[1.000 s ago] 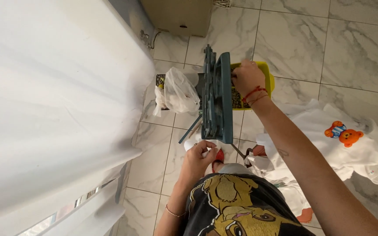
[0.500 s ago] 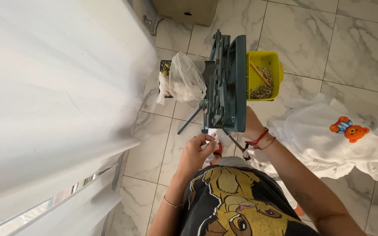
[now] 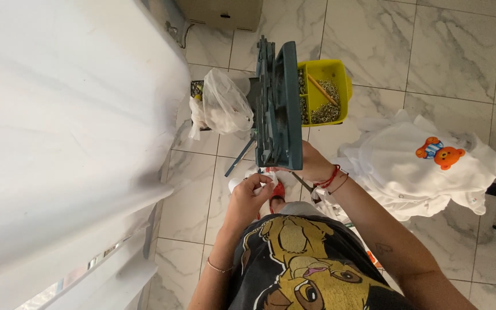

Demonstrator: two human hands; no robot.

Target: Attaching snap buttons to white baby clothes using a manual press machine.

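Leaving yellow tray [image 3: 340, 77], right hand [image 3: 312, 163] now under press [image 3: 279, 109].

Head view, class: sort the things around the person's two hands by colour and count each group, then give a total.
White: 3, white cloth in the left hand, plastic bag, garment pile
Yellow: 1, yellow tray
Teal: 1, press machine, with the right hand at its base
Total: 5

white cloth [image 3: 254, 179], bunched under upright teal press [image 3: 276, 106]
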